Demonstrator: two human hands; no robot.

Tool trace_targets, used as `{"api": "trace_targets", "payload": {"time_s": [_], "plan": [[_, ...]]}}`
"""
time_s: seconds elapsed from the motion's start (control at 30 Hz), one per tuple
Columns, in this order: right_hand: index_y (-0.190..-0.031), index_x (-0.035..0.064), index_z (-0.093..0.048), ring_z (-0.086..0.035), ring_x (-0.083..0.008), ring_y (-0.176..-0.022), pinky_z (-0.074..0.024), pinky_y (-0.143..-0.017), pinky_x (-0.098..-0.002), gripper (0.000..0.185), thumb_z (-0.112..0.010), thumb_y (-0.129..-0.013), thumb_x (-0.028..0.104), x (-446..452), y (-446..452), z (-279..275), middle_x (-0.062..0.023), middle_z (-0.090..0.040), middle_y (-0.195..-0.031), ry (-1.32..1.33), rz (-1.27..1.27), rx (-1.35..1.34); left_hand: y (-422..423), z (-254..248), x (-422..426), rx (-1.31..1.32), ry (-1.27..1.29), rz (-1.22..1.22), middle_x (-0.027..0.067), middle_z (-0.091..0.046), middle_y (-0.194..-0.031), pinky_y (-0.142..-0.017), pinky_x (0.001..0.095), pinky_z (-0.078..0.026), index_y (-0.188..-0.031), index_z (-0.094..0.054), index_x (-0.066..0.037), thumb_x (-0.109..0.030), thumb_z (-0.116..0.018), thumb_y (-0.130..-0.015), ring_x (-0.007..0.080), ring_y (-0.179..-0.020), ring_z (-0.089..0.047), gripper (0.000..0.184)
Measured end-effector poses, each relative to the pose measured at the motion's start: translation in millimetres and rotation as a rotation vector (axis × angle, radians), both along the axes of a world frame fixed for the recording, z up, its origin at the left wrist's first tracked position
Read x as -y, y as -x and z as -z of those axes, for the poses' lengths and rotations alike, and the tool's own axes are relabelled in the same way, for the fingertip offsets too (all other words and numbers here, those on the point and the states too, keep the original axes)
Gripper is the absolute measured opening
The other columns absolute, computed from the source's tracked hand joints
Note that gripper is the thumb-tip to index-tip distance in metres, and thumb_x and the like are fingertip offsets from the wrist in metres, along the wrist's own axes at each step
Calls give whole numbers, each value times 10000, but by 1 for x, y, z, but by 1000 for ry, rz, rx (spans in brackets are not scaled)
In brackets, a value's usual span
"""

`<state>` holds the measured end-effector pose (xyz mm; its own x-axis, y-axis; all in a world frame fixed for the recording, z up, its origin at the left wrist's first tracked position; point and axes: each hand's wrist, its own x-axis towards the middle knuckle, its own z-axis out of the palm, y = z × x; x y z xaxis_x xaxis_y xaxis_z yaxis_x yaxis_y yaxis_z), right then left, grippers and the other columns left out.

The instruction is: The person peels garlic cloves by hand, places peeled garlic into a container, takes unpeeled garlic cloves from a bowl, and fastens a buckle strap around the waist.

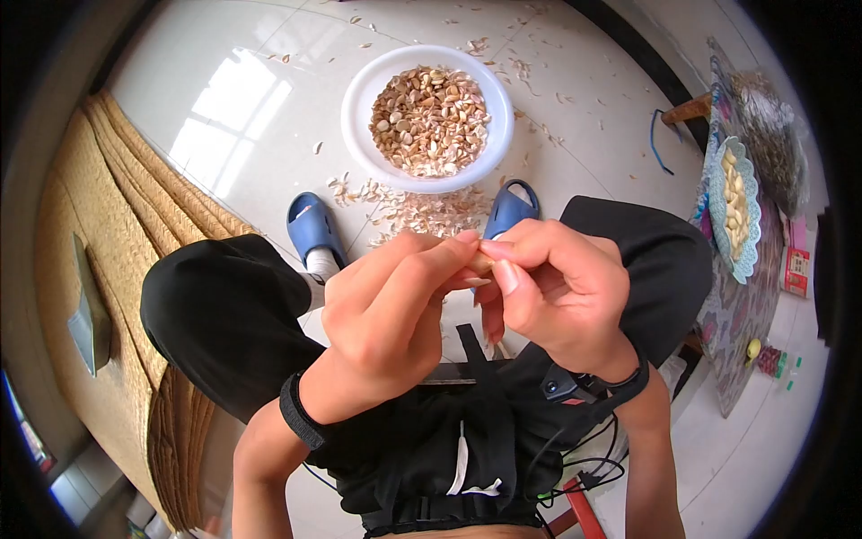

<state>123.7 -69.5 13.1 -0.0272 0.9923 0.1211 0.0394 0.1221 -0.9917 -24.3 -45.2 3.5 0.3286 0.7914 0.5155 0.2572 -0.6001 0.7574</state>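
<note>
My left hand (382, 314) and my right hand (570, 292) meet in front of me, fingertips pinched together on a small garlic clove (482, 264). Most of the clove is hidden by the fingers and thumbs. Beyond the hands, a white plastic basin (353, 117) on the floor holds many unpeeled garlic cloves (429, 117). Loose papery skins (431, 214) lie scattered between the basin and my feet. To the right, a scalloped light-blue dish (748, 256) carries pale peeled cloves (734, 207).
Blue slippers (314, 229) are on my feet at both sides of the skins. A folded woven mat (108, 287) stands along the left. On the right is a patterned cloth-covered surface (732, 332). Black cables (593, 467) hang near a red stool leg (584, 512) by my lap.
</note>
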Motion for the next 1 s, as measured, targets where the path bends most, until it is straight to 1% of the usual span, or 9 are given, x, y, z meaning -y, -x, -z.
{"api": "trace_targets", "payload": {"time_s": [0.13,0.23,0.33,0.43,0.53,0.63,0.73,0.87,1.0], "plan": [[-784,-25,-528,-540,-113,-478,-435,-448,-223,112,-589,-697,-62,-2,2,8,-71,-521,-607,-312,92,329,-1,2,0,-48,-43,-17,113,-573,-675,-494,257,-469,-885,-571,82,161,-540,-575,200,-565,-591,322],[-814,-21,-527,-534,-159,-461,-430,-438,-231,159,-601,-679,-60,-1,3,15,-76,-499,-608,-346,141,341,-5,3,-1,-60,-62,-35,117,-573,-685,-490,260,-464,-880,-572,82,158,-537,-555,205,-563,-584,336],[-835,-25,-518,-524,-156,-458,-429,-436,-232,160,-593,-696,-53,-2,6,20,-74,-509,-636,-425,190,407,-9,5,0,-71,-92,-64,122,-573,-689,-486,261,-459,-874,-574,80,152,-540,-544,209,-559,-577,340],[-888,-65,-483,-549,-92,-645,-460,-537,-205,102,-527,-800,-36,2,4,17,-111,-568,-759,-371,119,441,-11,7,-2,-57,-124,-91,124,-571,-689,-484,264,-457,-870,-576,77,145,-543,-546,213,-554,-573,333],[-891,-64,-470,-537,-86,-634,-453,-533,-207,101,-517,-821,-8,1,8,22,-115,-561,-760,-407,162,420,-14,7,-2,-35,-146,-123,126,-569,-685,-482,266,-455,-868,-578,74,143,-543,-549,216,-552,-571,328],[-855,-34,-499,-528,-151,-483,-436,-446,-238,145,-575,-732,-41,-6,19,21,-91,-523,-656,-409,272,343,-14,3,-3,-46,-143,-163,128,-567,-680,-480,266,-454,-866,-578,74,145,-541,-550,220,-552,-572,326],[-860,-32,-494,-548,-128,-520,-448,-487,-211,132,-567,-751,-27,-10,14,17,-108,-558,-695,-336,320,305,-10,-5,-3,-26,-58,-150,129,-571,-682,-478,253,-454,-863,-569,84,168,-518,-586,208,-556,-576,293],[-869,-41,-501,-529,-60,-562,-438,-489,-189,104,-550,-783,-11,-10,16,0,-86,-561,-710,-159,203,59,-10,-4,-1,168,142,-106,123,-589,-742,-482,224,-455,-931,-554,78,183,-494,-687,148,-572,-571,272],[-934,-76,-509,-557,-79,-613,-473,-540,-200,129,-519,-814,-29,-13,2,-7,-73,-571,-744,33,-33,-257,-6,-2,-1,389,318,1,125,-582,-805,-496,218,-456,-988,-543,45,138,-484,-786,122,-598,-547,230]]}}
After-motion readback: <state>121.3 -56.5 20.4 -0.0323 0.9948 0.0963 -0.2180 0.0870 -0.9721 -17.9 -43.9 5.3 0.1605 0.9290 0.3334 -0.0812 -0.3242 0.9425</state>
